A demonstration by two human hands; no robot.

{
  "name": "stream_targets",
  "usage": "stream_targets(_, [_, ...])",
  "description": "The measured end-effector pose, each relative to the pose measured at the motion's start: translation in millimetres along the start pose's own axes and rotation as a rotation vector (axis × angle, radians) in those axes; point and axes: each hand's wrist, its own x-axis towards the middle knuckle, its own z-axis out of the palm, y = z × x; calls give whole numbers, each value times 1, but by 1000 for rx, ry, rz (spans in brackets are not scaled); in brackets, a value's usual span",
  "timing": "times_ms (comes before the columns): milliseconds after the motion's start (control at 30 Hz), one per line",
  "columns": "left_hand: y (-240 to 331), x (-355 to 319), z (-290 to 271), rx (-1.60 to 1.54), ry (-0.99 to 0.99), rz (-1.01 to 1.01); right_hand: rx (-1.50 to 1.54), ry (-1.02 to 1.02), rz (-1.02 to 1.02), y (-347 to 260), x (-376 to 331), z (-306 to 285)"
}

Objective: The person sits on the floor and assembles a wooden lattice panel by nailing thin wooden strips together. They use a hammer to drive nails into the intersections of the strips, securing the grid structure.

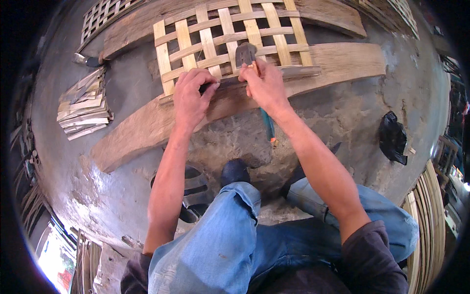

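A woven lattice of pale bamboo strips (pixel 230 36) lies across a long wooden plank (pixel 147 122) on the concrete floor. My left hand (pixel 192 95) presses down on the lattice's near edge, fingers curled over a dark strip. My right hand (pixel 264 85) is closed around the wooden handle of a small hammer (pixel 245 51), whose dark metal head rests on the lattice near its lower edge. Both hands sit close together at the lattice's front rim.
A bundle of cut bamboo strips (pixel 85 105) lies at the left. A second lattice (pixel 103 17) sits far left. A teal-handled tool (pixel 268 125) lies below the plank. A black bag (pixel 392 137) sits right, curved bamboo slats (pixel 431 225) beyond. My jeans and dark shoes fill the foreground.
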Motion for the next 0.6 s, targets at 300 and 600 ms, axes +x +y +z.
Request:
stream_targets(300, [1, 2, -4, -2, -9, 43, -379, -11, -231, -26, -20, -22])
stream_targets(600, [0, -1, -4, -10, -17, -11, -332, -27, -218, 1, -47, -16])
